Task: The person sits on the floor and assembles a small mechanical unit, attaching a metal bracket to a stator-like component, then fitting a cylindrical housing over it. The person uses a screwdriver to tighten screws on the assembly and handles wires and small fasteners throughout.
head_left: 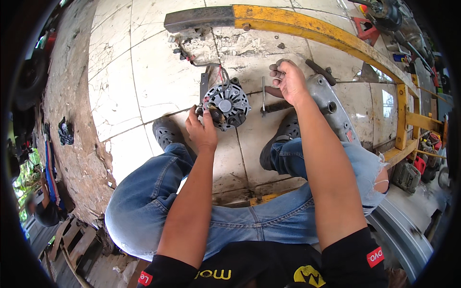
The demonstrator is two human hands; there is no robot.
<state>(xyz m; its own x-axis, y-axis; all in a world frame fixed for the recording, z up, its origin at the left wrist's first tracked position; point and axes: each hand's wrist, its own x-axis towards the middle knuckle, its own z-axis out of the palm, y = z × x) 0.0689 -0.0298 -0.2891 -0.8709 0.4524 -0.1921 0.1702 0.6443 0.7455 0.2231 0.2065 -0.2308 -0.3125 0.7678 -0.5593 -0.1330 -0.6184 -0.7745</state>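
Observation:
A grey round alternator (224,105) lies on the tiled floor between my feet, its slotted end facing up. My left hand (201,130) grips its near left side, thumb and fingers around a dark part at the rim. A wire lead (211,64) with red and black strands runs from the alternator's far side to a small connector. To the right, above the floor, I hold up my right hand (291,82) with its fingers curled in; whether something small is inside cannot be made out. A thin metal wrench (263,95) lies between the alternator and that hand.
A yellow metal frame (293,23) with a black end arches across the far side and down the right. A grey cast-metal cover (338,113) lies beside my right leg, near a dark-handled tool (321,72). Another person (45,209) is at far left.

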